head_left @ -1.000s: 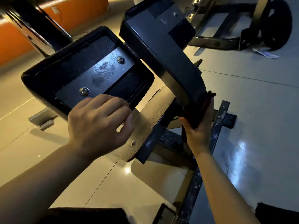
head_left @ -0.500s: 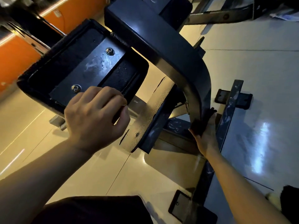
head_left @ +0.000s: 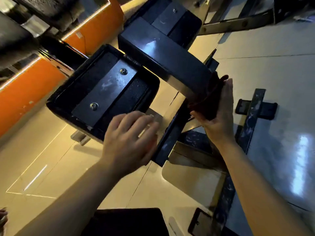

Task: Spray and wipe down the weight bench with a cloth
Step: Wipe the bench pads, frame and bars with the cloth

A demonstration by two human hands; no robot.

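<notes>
I look at the underside of the black bench pad [head_left: 81, 92], with its steel mounting strip [head_left: 105, 92] and two bolts. The thick black frame beam [head_left: 167, 60] runs from the pad down to the right and bends. My right hand [head_left: 221, 123] holds a dark cloth [head_left: 208, 99] pressed against that bend, thumb curled under the cloth. My left hand [head_left: 129, 137] is blurred, just below the pad's lower corner, over a tan metal plate [head_left: 173, 106], fingers loosely spread and holding nothing. No spray bottle is in view.
The bench's base bar with a cross foot [head_left: 254, 106] lies on the glossy floor at the right. An orange wall panel [head_left: 25, 92] stands at the left. Another machine's frame [head_left: 238, 24] crosses the top right. A dark object [head_left: 127, 222] lies at the bottom edge.
My left hand has let go of the pad's edge and slid to the right, off the pad. My right hand with the cloth has moved up the beam to its bend.
</notes>
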